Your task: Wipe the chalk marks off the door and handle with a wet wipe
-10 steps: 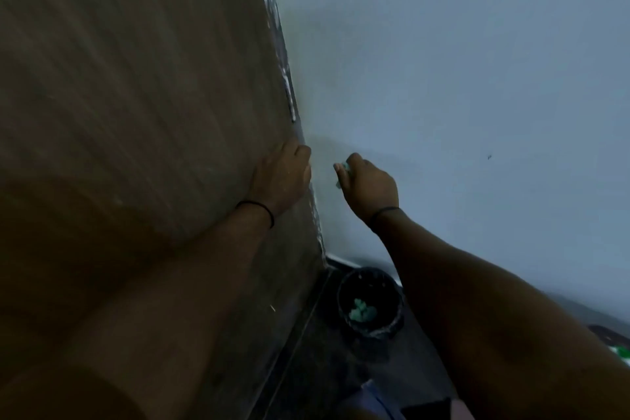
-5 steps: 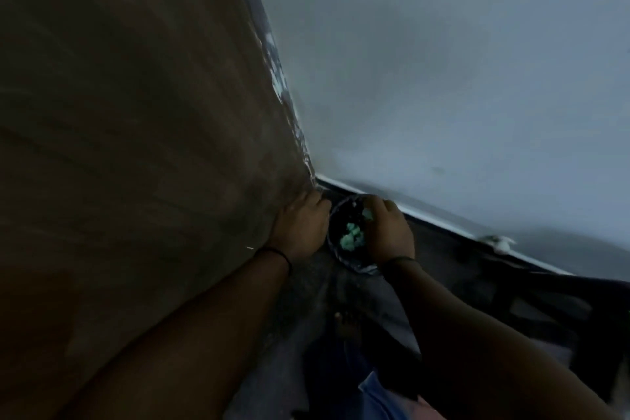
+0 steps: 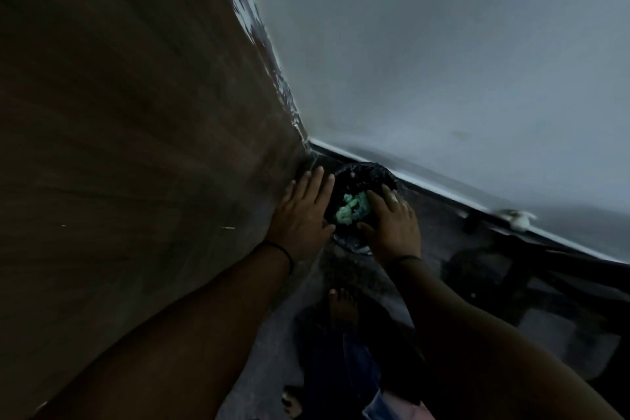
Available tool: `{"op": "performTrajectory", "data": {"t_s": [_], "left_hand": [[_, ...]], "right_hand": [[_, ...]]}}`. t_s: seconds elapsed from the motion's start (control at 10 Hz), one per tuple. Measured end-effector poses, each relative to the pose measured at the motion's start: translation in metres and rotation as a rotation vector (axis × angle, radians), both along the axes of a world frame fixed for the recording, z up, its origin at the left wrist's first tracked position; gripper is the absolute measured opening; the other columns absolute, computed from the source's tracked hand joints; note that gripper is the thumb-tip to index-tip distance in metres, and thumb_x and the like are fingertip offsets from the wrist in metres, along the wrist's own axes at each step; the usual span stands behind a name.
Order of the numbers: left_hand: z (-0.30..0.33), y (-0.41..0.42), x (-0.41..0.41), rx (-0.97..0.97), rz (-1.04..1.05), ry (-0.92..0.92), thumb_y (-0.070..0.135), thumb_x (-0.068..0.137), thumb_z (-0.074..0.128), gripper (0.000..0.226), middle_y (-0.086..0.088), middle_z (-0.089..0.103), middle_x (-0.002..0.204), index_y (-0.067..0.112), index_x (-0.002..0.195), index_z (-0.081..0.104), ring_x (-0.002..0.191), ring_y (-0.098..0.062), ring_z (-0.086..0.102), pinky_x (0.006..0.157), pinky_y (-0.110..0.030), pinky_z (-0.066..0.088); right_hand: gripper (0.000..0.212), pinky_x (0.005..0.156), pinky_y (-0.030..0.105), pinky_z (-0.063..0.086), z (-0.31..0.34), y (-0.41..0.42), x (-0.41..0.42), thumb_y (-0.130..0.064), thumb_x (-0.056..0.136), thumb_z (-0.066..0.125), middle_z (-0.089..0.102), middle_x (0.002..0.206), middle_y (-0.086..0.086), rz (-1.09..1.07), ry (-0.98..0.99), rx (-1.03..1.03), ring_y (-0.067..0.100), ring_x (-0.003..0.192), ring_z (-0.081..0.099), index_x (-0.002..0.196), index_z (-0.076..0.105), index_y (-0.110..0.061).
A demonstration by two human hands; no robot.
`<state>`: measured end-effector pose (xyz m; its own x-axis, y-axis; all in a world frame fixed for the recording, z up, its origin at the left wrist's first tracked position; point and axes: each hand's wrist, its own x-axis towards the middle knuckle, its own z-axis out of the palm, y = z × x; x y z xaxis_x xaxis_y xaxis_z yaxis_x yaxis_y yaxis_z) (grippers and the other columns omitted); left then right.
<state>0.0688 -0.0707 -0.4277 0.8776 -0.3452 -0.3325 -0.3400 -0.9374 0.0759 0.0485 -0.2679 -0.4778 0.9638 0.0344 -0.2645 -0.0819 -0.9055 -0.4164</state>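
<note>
The brown wooden door [image 3: 136, 147] fills the left half of the view, and its handle is out of sight. White patchy marks run down the door's edge [image 3: 252, 20]. My left hand [image 3: 301, 215] lies flat on the door's bottom corner, fingers spread, holding nothing. My right hand [image 3: 392, 222] hovers over a small black bin [image 3: 375, 169] on the floor with its fingers apart. Crumpled green wipes [image 3: 349, 211] lie in the bin, just left of my right fingers.
A pale wall [image 3: 443, 61] meets the door at the corner, with a skirting line along the floor. A small white object [image 3: 518, 218] sits at the wall's base. Dark furniture legs [image 3: 545, 283] stand at right. My bare foot [image 3: 342, 307] is below the bin.
Both hands have dropped from mid-door height to the floor. My right hand carried a green wipe down to the bin, and its fingers now spread above the wipes.
</note>
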Motion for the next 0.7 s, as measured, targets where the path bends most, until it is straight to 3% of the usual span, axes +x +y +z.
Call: {"op": "performTrajectory", "data": {"t_s": [0.1, 0.2, 0.3, 0.4, 0.7], "left_hand": [[0.020, -0.003, 0.002, 0.008, -0.048, -0.074, 0.063, 0.084, 0.054, 0.103, -0.008, -0.006, 0.166, 0.017, 0.157, -0.002, 0.152, -0.027, -0.005, 0.123, -0.047, 0.005], [0.056, 0.001, 0.004, 0.023, -0.044, -0.173, 0.074, 0.080, 0.038, 0.104, -0.009, -0.006, 0.165, 0.015, 0.157, 0.001, 0.152, -0.027, -0.006, 0.123, -0.047, 0.002], [0.112, 0.019, -0.002, 0.062, -0.009, -0.268, 0.072, 0.078, 0.047, 0.108, -0.010, -0.008, 0.165, 0.015, 0.157, 0.000, 0.152, -0.027, -0.008, 0.123, -0.048, 0.005], [0.182, 0.041, -0.010, 0.069, 0.064, -0.414, 0.067, 0.079, 0.052, 0.106, -0.010, -0.004, 0.165, 0.014, 0.157, 0.004, 0.152, -0.028, -0.005, 0.123, -0.048, 0.003], [0.437, 0.138, -0.090, 0.088, 0.423, -0.993, 0.057, 0.093, 0.042, 0.088, -0.010, -0.002, 0.165, 0.012, 0.157, 0.001, 0.153, -0.027, -0.002, 0.124, -0.046, 0.006]], "right_hand": [[0.088, 0.120, 0.046, 0.009, 0.020, 0.000, -0.002, -0.056, 0.080, 0.062, 0.014, 0.162, 0.005, 0.062, -0.038, -0.103, 0.024, 0.150, 0.010, 0.152, 0.022, -0.027], [0.097, 0.120, 0.049, 0.008, 0.055, 0.003, 0.004, -0.067, 0.077, 0.055, 0.011, 0.163, 0.004, 0.069, -0.102, -0.110, 0.023, 0.150, 0.007, 0.154, 0.014, -0.025], [0.100, 0.120, 0.051, 0.005, 0.114, 0.014, 0.011, -0.075, 0.078, 0.044, 0.008, 0.163, 0.003, 0.069, -0.188, -0.106, 0.023, 0.150, 0.005, 0.154, 0.007, -0.023], [0.094, 0.120, 0.053, 0.003, 0.186, 0.031, 0.017, -0.079, 0.083, 0.031, 0.004, 0.163, 0.003, 0.112, -0.314, -0.103, 0.022, 0.151, 0.001, 0.155, 0.002, -0.025], [0.087, 0.118, 0.058, 0.003, 0.456, 0.142, 0.002, -0.076, 0.088, 0.022, 0.006, 0.163, 0.002, 0.209, -0.805, 0.084, 0.021, 0.151, 0.001, 0.155, -0.002, -0.026]]}}
